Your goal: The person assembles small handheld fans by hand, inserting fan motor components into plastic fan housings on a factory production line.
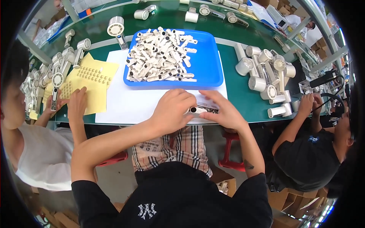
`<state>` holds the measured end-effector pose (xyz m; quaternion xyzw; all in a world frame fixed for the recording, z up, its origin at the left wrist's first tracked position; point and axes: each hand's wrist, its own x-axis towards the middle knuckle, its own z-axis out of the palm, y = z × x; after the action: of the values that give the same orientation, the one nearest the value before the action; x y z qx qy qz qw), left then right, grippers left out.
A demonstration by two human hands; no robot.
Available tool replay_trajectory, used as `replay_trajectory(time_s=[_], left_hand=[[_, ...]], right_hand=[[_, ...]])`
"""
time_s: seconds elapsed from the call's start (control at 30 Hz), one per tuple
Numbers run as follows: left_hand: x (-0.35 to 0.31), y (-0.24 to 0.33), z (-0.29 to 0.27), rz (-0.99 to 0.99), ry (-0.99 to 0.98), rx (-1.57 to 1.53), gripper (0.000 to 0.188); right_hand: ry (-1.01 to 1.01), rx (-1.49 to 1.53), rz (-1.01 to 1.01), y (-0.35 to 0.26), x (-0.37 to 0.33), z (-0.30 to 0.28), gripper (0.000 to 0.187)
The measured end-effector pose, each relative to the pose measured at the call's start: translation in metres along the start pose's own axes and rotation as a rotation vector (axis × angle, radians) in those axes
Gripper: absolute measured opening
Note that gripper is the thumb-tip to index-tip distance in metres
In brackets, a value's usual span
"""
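Close to the table's front edge, both my hands are closed around a small white plastic piece [195, 110] with a round black spot. A dark strip shows along its right part; the fingers cover much of the rest. My left hand [173, 107] grips its left end between thumb and fingers. On the other end, my right hand [224, 110] has its thumb pressed below and its fingers arched above. Beneath lies a white sheet [142, 102]. Just beyond stands a blue tray [207, 57] heaped on its left side with similar white pieces [157, 55].
White handheld fans [266, 72] are piled on the green table to the right, others [57, 79] to the left by yellow sheets [95, 93]. One fan [115, 27] lies beside the tray's far left corner. Co-workers sit close on both sides, their hands at the table.
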<state>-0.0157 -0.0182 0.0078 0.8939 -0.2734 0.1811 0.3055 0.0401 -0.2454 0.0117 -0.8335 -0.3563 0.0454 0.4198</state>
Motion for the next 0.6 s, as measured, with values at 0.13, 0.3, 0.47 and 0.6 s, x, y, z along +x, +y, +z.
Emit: replay_trajectory(time_s=[0.13,0.3,0.47,0.6], left_hand=[[0.016,0.003,-0.005,-0.161,-0.307,0.077,0.033],[0.014,0.009,0.004,-0.325,-0.287,0.098,0.032],[0.02,0.004,0.004,-0.41,-0.243,0.085,0.042],[0.047,-0.001,-0.02,-0.457,-0.423,-0.042,0.051]], right_hand=[[-0.195,0.14,-0.026,0.001,-0.007,0.015,0.056],[0.025,0.014,-0.129,0.009,-0.012,0.033,0.051],[0.028,0.114,-0.051,0.018,-0.002,0.032,0.054],[-0.028,0.417,0.068,0.019,0.001,0.011,0.052]])
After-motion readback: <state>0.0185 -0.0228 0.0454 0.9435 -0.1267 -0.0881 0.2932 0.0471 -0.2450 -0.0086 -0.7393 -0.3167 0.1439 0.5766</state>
